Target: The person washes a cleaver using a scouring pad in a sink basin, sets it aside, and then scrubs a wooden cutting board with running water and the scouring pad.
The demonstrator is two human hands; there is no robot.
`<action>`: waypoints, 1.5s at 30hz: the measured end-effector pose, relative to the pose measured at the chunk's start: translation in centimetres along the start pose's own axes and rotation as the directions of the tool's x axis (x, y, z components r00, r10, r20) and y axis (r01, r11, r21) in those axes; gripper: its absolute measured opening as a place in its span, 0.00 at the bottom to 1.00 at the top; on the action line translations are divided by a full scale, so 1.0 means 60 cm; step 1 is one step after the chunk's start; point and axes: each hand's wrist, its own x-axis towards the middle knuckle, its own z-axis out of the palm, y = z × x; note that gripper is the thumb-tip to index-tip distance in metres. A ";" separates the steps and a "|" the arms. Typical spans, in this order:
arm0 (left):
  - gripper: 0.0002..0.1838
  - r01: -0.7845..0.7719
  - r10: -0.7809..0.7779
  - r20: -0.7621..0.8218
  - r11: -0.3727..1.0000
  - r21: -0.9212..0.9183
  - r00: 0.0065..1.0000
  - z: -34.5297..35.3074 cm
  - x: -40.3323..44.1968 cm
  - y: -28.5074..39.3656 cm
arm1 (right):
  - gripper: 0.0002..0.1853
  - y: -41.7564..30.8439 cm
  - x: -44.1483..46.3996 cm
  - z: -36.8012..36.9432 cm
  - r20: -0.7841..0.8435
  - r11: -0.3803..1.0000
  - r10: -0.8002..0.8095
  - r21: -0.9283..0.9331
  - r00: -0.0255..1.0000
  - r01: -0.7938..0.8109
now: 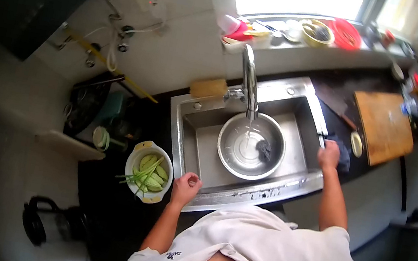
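Note:
My left hand (186, 187) is loosely curled at the front left corner of the steel sink (197, 153), with nothing showing in its fingers. My right hand (329, 154) is closed at the sink's right edge, beside a dark cloth (342, 150); what its fingers hold, if anything, is hidden. Inside the sink stands a round metal basin (224, 158) with water and a dark scrubber (263, 149) in it. A thin stream runs down from the faucet (250, 79). Left of my left hand, a white colander (131, 186) holds light green gourds (152, 182) and green stalks (143, 172).
A wooden cutting board (384, 128), a cleaver (337, 105) and a halved pale vegetable (356, 144) lie on the right counter. A yellow sponge (209, 87) rests behind the sink. A red basket (345, 34) and several bowls line the windowsill. A kettle-like pot (53, 220) stands at lower left.

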 end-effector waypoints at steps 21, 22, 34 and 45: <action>0.08 0.129 -0.104 -0.162 0.980 0.153 0.981 0.227 -0.076 0.119 | 0.22 0.296 0.313 0.056 0.381 0.967 -0.086 -0.192 0.920 0.170; 0.09 0.146 -0.123 -0.151 0.977 0.155 0.981 0.225 -0.072 0.125 | 0.22 0.284 0.317 0.045 0.416 0.976 -0.099 -0.139 0.904 0.170; 0.15 0.386 -0.253 0.371 0.855 -0.345 0.893 0.274 0.030 0.189 | 0.16 -0.006 0.115 -0.126 0.404 0.871 -0.294 0.486 0.866 0.069; 0.22 0.815 -0.375 0.762 -0.025 -0.578 0.529 0.411 0.162 0.080 | 0.15 -0.279 -0.129 0.144 0.678 0.917 -0.291 0.398 0.675 -0.005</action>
